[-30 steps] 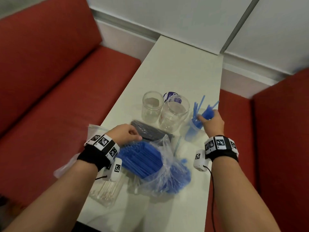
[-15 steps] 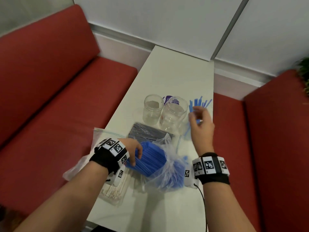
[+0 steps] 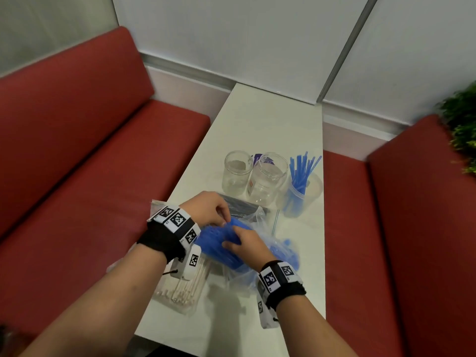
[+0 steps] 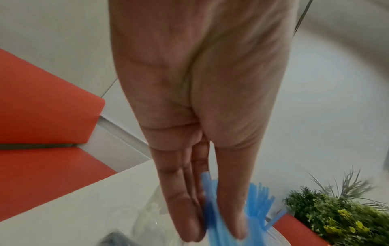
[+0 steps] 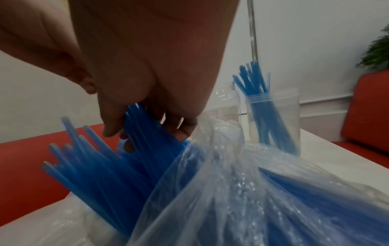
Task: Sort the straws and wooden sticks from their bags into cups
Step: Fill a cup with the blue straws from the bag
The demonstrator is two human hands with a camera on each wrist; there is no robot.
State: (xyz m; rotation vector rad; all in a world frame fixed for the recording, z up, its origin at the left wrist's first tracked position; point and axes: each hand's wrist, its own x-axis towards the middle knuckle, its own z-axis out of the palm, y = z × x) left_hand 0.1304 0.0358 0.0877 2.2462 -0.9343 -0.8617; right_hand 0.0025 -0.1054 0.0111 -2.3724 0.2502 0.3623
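Observation:
A clear plastic bag (image 3: 260,222) of blue straws (image 3: 216,243) lies on the white table (image 3: 270,124) in front of me. My left hand (image 3: 219,219) reaches down on the bundle's open end and pinches straws (image 4: 212,216) between thumb and fingers (image 4: 185,216). My right hand (image 3: 234,240) curls its fingers (image 5: 111,123) round several straws (image 5: 147,141) that stick out of the bag (image 5: 231,183). A clear cup (image 3: 300,197) at the right holds several blue straws (image 3: 301,171). A bag of wooden sticks (image 3: 185,287) lies under my left wrist.
Two clear jars (image 3: 237,173) (image 3: 268,179) stand left of the straw cup, with nothing in them that I can see. A dark flat packet (image 3: 239,206) lies in front of them, a single straw (image 3: 275,222) beside it. Red benches (image 3: 77,176) flank the table; a plant (image 3: 463,130) stands far right.
My right hand let go of the straws in the cup and came back left to the bag, where it now grips more straws. My left hand shifted onto the bundle's end.

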